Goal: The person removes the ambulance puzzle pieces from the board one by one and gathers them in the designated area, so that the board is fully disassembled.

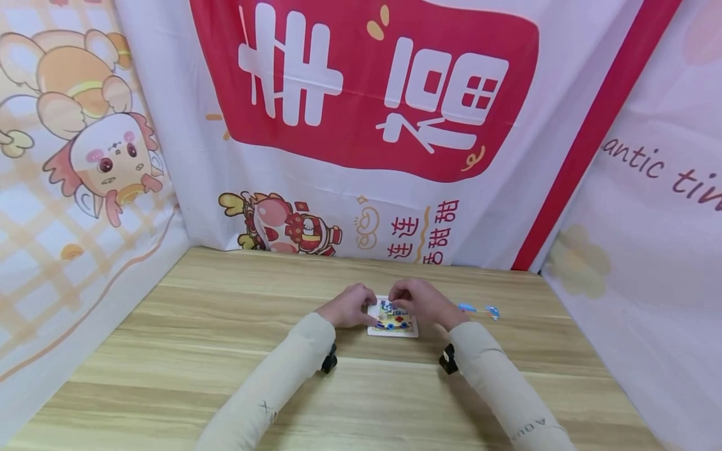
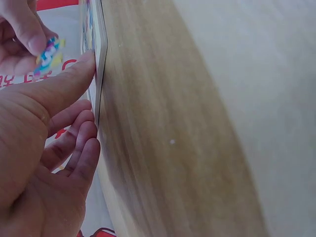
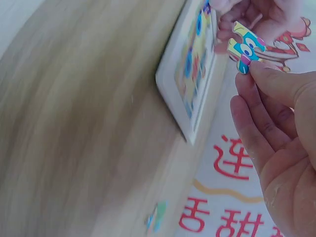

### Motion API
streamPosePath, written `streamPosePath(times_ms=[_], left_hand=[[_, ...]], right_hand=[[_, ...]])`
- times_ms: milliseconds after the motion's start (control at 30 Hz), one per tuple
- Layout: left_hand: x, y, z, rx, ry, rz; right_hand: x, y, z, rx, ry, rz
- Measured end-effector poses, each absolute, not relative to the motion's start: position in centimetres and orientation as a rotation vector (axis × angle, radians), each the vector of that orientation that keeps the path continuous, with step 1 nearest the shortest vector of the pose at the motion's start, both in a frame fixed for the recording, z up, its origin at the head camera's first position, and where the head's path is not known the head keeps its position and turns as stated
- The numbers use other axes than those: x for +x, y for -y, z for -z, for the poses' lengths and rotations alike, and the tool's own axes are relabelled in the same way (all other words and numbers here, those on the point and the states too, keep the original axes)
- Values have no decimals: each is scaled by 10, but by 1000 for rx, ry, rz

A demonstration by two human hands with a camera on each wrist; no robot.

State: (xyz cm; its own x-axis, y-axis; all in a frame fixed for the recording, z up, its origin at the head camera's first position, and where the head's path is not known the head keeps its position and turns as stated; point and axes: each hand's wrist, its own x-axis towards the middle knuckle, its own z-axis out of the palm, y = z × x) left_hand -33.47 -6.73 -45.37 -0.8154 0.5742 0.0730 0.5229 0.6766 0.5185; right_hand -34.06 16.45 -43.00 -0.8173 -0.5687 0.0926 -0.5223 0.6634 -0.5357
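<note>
Left wrist: right hand (image 2: pixel 20 37) pinches a puzzle piece (image 2: pixel 49 57); relaxed left hand (image 2: pixel 29 131) touches the puzzle board (image 2: pixel 100 47).

Cloth-screened workspace, wood-grain table (image 1: pixel 383 401), red-and-white printed backdrop (image 1: pixel 366 138), cartoon-patterned left cloth (image 1: pixel 90 163), lettered right cloth (image 1: pixel 648 250)

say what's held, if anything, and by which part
The right hand pinches a puzzle piece by one edge; the left hand touches the puzzle board.

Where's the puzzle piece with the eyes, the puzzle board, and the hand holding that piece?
Puzzle piece (image 3: pixel 247 47): right wrist view, on its printed eyes.
Puzzle board (image 3: pixel 170 87): right wrist view, on its white rim.
Right hand (image 3: pixel 290 157): right wrist view, on the palm.
</note>
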Motion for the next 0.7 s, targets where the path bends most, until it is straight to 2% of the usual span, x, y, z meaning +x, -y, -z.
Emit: streamPosePath(times_ms=[700], left_hand=[[-330, 69, 452, 867, -2766, -832]], right_hand=[[-317, -270, 403, -806, -2854, 764]])
